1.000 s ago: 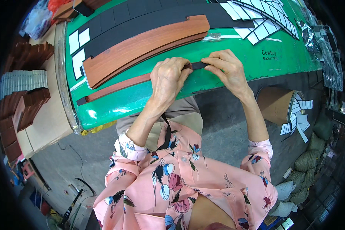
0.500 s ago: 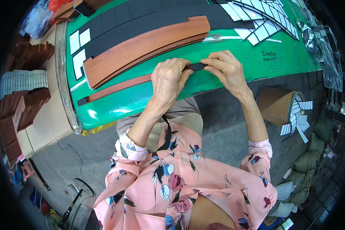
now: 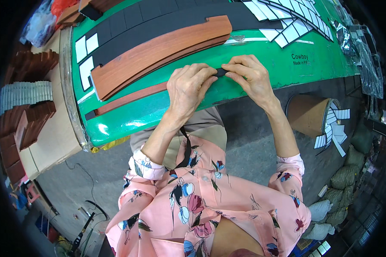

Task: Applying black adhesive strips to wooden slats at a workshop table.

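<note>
A narrow reddish-brown wooden strip (image 3: 135, 98) lies along the near edge of the table, a black piece at its left end. My left hand (image 3: 188, 89) covers its right part, fingers closed on it. Between my two hands a short bit of black material (image 3: 221, 73) shows at the strip's right end. My right hand (image 3: 249, 79) pinches that black bit between thumb and fingers. Just beyond lie wider curved reddish-brown boards (image 3: 163, 49), stacked, with a notch at each end. How the black bit joins the strip is hidden by my fingers.
The green table (image 3: 278, 68) carries black sheets (image 3: 128, 19) and white pieces (image 3: 294, 32) at the far right. Stacks of brown boards (image 3: 34, 118) stand on cardboard at left. A brown drum (image 3: 309, 113) with white strips is at right.
My left hand has slid slightly right along the strip, so less of the black bit shows between my hands. My right hand has shifted a little left.
</note>
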The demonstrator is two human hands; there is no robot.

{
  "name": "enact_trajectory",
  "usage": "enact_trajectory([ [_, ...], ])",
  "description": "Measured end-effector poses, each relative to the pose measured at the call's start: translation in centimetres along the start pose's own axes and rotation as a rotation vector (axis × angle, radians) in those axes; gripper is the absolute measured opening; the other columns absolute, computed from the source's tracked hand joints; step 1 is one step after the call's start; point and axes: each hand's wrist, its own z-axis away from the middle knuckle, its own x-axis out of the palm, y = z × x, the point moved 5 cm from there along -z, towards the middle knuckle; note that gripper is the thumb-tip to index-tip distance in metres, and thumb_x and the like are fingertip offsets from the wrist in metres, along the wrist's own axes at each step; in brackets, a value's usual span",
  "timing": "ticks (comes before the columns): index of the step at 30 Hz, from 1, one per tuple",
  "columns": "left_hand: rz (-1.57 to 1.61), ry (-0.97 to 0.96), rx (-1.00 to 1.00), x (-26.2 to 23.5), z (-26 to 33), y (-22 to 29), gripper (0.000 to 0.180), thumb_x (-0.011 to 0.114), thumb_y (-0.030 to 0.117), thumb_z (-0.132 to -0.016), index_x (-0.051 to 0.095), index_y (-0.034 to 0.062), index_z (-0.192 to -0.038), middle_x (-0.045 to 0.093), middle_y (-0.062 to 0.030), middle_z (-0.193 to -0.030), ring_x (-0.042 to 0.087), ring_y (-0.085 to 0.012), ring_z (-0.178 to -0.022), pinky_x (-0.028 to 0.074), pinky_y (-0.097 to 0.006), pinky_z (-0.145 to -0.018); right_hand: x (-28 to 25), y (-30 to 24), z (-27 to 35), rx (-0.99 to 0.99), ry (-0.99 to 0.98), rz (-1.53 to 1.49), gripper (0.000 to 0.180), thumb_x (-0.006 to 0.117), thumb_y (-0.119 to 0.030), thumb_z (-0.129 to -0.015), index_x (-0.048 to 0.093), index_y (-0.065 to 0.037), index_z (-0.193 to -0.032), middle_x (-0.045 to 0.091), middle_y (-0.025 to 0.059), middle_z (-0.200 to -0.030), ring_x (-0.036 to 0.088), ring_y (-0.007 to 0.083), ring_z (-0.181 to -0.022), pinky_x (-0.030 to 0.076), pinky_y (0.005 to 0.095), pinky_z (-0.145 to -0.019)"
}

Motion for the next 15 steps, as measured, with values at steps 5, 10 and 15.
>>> enact_trajectory([
  [5,-0.039,0.01,-0.001,0.1,-0.3,-0.4,0.015,0.072,0.013,-0.074,0.068,0.0095,-0.088,0.066,-0.002,-0.088,0.062,-0.0198,-0.075,0.046,-0.03,-0.065,0.3,0.5,0.6,0.116,-0.05,-0.202,0.032,0.072,-0.014,-0.074,0.068,-0.01,-0.106,0.06,0.0033,-0.103,0.059,0.0199,-0.088,0.05,0.0311,-0.075],
  [10,-0.04,0.0,0.001,0.2,-0.3,-0.3,0.014,0.071,0.013,-0.075,0.068,0.0094,-0.088,0.066,-0.0017,-0.089,0.062,-0.0196,-0.074,0.045,-0.03,-0.063,-0.1,1.6,0.8,0.255,-0.003,-0.349,0.038,0.071,-0.012,-0.076,0.065,-0.01,-0.114,0.058,0.0048,-0.113,0.059,0.0199,-0.092,0.049,0.0309,-0.078],
  [15,-0.046,0.01,0.017,0.2,-0.3,-0.1,0.013,0.071,0.012,-0.076,0.068,0.0088,-0.088,0.066,-0.0023,-0.089,0.061,-0.0197,-0.073,0.044,-0.03,-0.062,0.3,1.9,0.7,0.174,-0.017,-0.23,0.028,0.07,-0.01,-0.077,0.067,-0.008,-0.104,0.062,0.0072,-0.105,0.06,0.0224,-0.093,0.05,0.0322,-0.079],
])
